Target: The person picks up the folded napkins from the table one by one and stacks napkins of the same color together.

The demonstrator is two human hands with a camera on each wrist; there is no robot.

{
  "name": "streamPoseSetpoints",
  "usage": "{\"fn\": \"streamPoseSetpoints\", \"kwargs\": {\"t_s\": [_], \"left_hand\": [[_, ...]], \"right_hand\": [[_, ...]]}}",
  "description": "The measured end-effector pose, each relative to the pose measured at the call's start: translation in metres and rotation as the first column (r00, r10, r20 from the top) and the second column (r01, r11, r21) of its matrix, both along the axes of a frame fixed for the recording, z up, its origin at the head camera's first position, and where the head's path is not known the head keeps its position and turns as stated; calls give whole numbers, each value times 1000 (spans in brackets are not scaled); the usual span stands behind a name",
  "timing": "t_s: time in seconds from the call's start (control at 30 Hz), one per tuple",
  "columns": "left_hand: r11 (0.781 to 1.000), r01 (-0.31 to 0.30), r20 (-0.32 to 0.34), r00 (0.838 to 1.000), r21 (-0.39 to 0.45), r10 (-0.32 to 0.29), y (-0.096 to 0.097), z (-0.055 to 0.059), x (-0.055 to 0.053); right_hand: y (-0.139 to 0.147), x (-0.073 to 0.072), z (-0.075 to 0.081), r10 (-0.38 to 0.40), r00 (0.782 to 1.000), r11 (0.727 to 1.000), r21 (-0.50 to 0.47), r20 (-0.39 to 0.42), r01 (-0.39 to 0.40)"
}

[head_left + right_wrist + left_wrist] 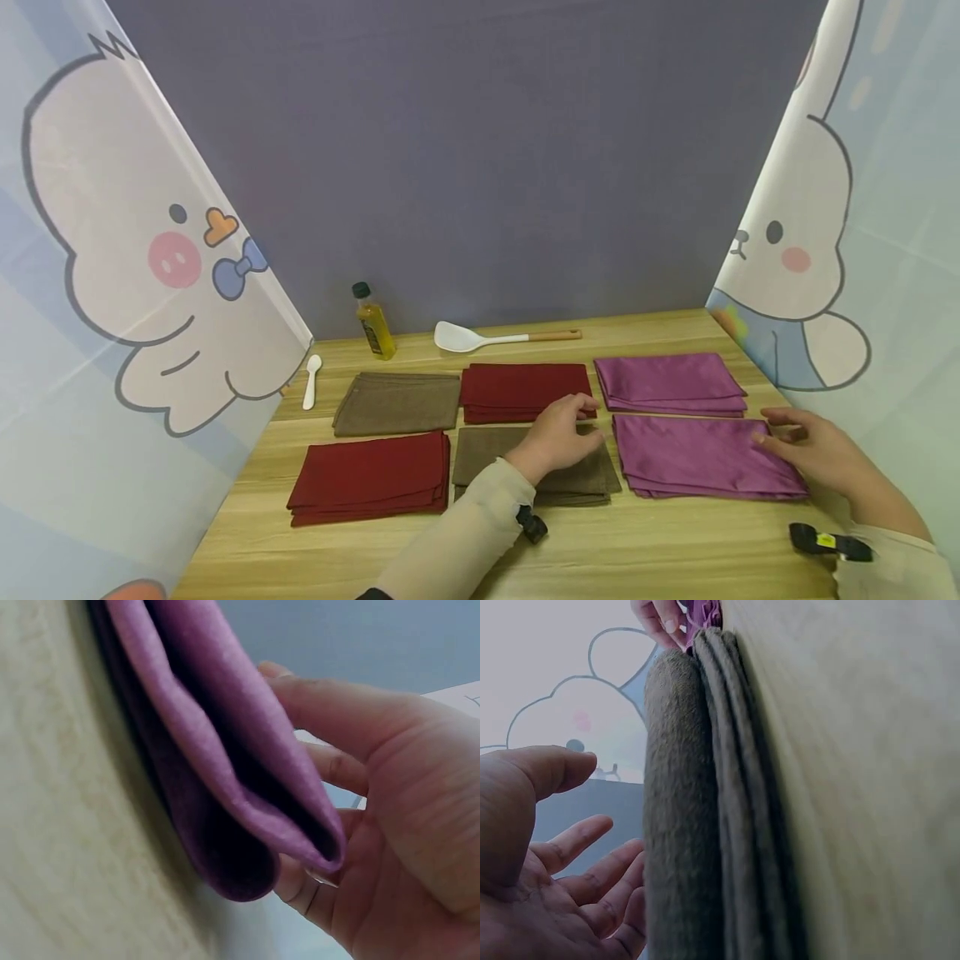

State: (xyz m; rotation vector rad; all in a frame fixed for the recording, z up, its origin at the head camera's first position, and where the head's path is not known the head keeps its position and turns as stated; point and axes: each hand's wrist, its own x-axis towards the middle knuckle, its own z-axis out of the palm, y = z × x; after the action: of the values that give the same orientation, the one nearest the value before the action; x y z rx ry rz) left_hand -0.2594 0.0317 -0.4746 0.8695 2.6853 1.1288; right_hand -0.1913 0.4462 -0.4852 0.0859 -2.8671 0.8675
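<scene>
My left hand (558, 437) hovers over the right part of a folded brown cloth (480, 454) in the front row, fingers spread and loosely bent. In the left wrist view nothing lies between that hand's thumb and fingers (577, 844), and the cloth's layered edge (682, 795) runs beside them. At the right end of a folded purple cloth (690, 458) is my right hand (817, 450), thumb over its edge in the head view. The right wrist view shows the purple folds (232, 720) in front of the loosely bent fingers, partly hiding them.
A red folded cloth (367, 475) lies front left. Behind are brown (401, 404), red (525, 387) and purple (667, 379) ones. A white spoon (311, 383), an oil bottle (377, 329) and a white spatula (465, 338) are farther back. Printed side walls flank the wooden table (300, 562).
</scene>
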Motion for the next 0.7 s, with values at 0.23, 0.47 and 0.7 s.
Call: {"fn": "streamPoseSetpoints", "kwargs": {"t_s": [0.23,0.47,0.7], "left_hand": [[998,1,-18,1000,-67,-2,9,1,4],[987,10,-72,997,-162,-22,18,3,4],[975,23,-20,999,-219,-28,25,-1,-1]], "right_hand": [[3,-3,-9,23,1000,1000,-9,-4,-23],[1,-5,-9,38,999,999,-8,-23,-39],[0,-4,-10,35,999,999,-10,-18,-35]]}}
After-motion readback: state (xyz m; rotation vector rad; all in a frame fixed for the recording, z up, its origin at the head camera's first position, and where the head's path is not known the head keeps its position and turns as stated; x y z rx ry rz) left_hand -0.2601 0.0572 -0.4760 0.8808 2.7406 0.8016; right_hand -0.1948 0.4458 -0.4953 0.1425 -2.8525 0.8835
